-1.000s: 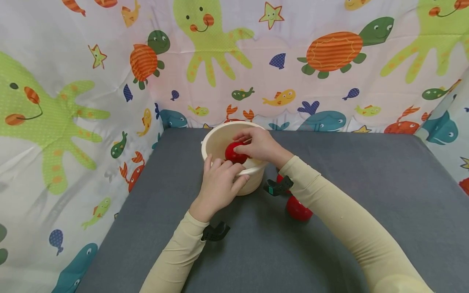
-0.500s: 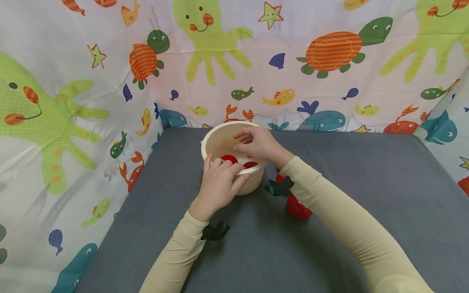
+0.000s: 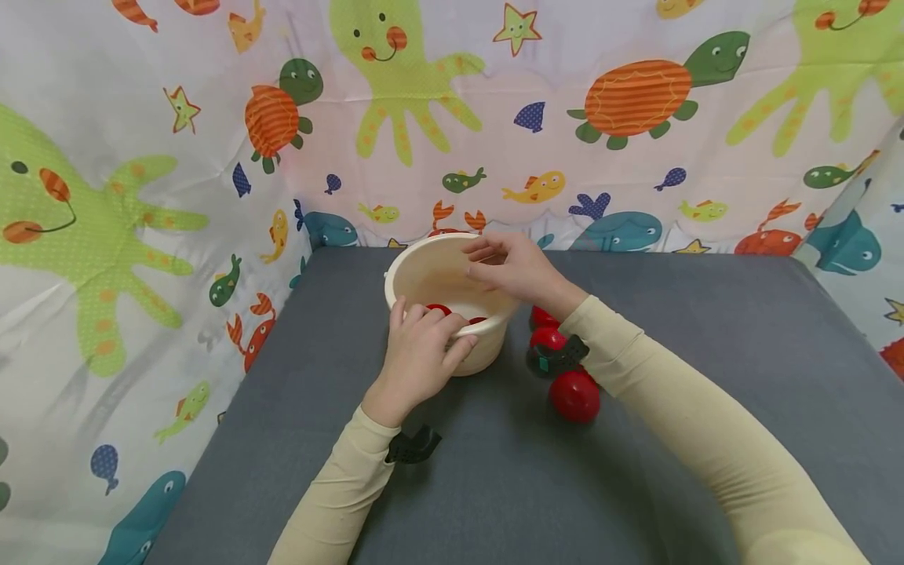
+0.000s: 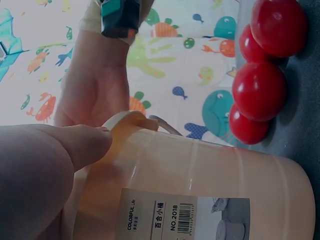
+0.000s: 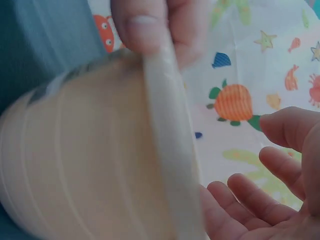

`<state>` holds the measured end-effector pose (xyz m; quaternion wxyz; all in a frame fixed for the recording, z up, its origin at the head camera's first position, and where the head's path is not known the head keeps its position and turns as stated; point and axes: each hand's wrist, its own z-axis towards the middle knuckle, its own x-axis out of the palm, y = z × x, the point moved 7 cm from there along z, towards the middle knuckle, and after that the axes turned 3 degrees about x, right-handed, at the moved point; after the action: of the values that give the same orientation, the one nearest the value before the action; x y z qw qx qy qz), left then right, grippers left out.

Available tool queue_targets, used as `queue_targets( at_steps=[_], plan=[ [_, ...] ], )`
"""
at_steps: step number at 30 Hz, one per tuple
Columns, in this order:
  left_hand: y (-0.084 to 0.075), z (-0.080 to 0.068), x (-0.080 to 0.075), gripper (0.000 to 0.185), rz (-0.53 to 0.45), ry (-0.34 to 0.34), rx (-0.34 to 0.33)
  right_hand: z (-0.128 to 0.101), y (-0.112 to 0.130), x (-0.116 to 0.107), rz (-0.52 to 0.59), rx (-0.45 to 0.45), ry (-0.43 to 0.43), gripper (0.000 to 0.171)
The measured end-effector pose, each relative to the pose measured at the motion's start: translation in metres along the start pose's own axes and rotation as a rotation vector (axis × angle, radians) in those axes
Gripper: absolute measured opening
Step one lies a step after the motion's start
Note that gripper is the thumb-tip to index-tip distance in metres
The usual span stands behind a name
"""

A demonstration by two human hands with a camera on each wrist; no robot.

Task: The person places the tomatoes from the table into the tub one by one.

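Cream bucket [image 3: 432, 275], pinched at its rim by left fingers [image 3: 452, 323], near loosely spread right fingers [image 5: 282, 169].

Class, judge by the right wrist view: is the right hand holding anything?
No, the right hand has its thumb and fingers apart, with nothing between them.

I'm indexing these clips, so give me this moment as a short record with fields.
left grip: holds the bucket by its near rim
right grip: at the bucket's right rim, holding nothing
bucket: cream, standing on the gray table
in bucket: red balls, partly hidden
outside bucket: four visible red balls, to its right
backdrop: cloth printed with sea animals
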<state>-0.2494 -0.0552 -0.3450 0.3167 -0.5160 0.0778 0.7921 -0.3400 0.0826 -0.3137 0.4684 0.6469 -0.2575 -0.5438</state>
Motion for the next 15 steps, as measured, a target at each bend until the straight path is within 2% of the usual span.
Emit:
queue_targets(
  at_steps=[7,15],
  plan=[
    [0.000,0.000,0.000,0.020,-0.013,-0.017,-0.004,-0.018,0.002,-0.052,-0.083,0.040,-0.091,0.042],
    [-0.002,0.001,0.001,0.019,-0.028,-0.016,-0.011,-0.044,-0.021,-0.112,-0.165,0.070,-0.189,0.044]
  ],
)
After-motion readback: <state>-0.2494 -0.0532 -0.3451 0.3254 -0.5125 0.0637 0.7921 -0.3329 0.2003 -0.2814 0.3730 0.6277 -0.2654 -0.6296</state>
